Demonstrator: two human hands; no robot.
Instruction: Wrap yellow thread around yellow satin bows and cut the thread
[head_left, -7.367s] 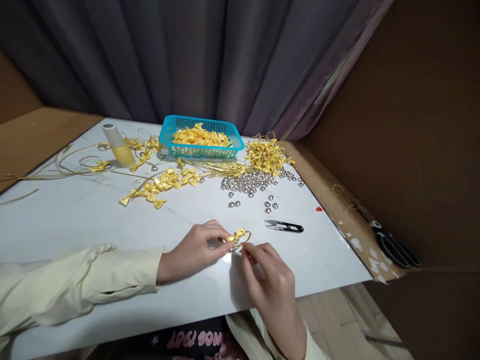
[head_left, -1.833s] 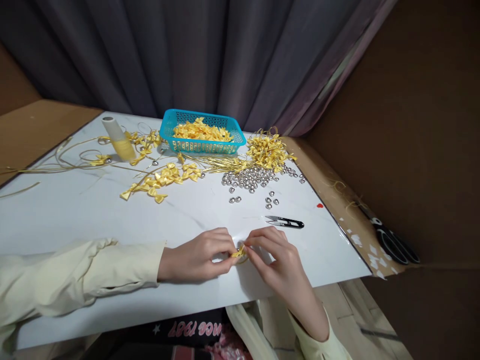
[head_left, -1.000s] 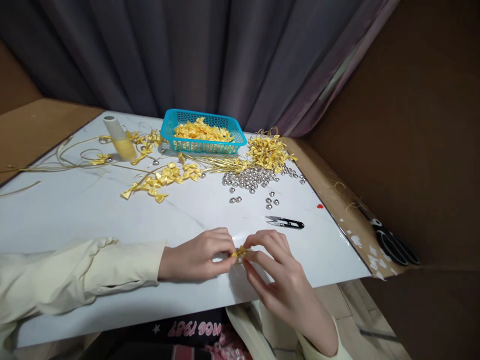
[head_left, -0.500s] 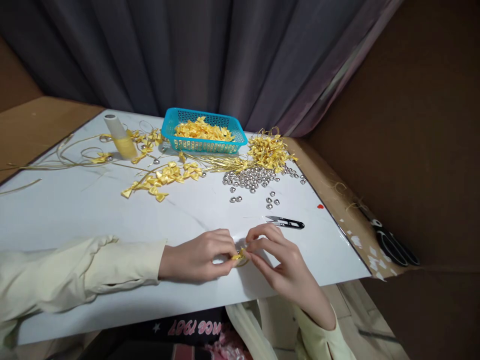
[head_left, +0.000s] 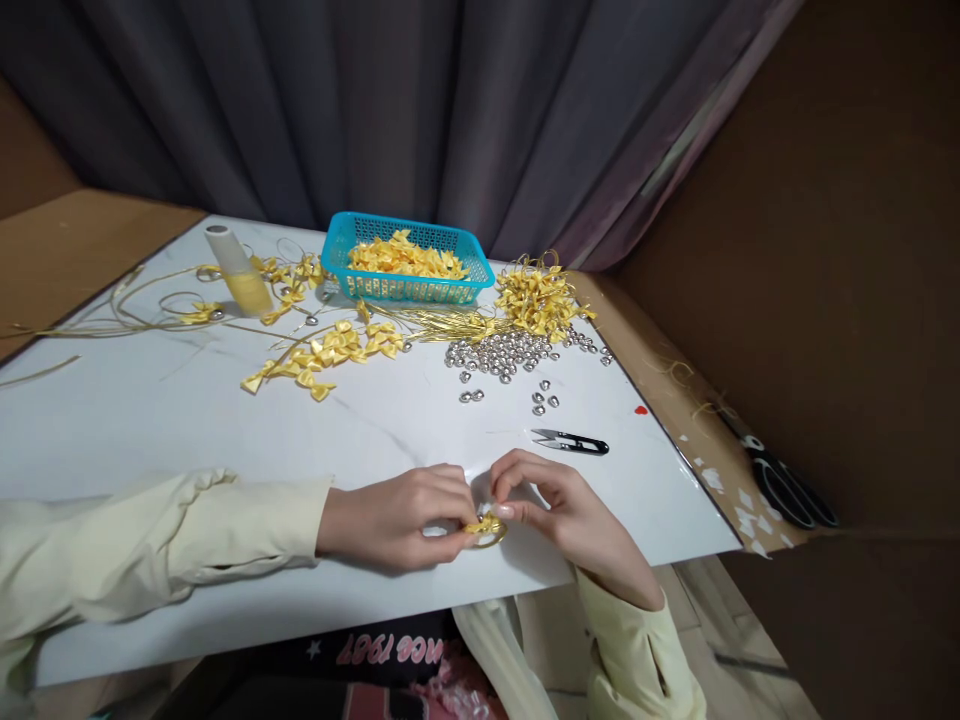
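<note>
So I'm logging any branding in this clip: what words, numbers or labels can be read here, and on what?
"NCE 1987", seen upside down and mirrored, first letters hidden: on the dark garment below the table edge.
Yellow bottle: no label readable.
Blue basket, thread snips: no text visible.

Pink upside-down lettering on the dark shirt (head_left: pixel 375 655) reads roughly "NCE 1987".

Glossy white tabletop (head_left: pixel 187 420), satin yellow ribbon bow (head_left: pixel 480 524), shiny metal beads (head_left: pixel 502 355), perforated blue plastic basket (head_left: pixel 409 290), matt cardboard wall (head_left: pixel 847 250), grey cloth curtain (head_left: pixel 375 100).
</note>
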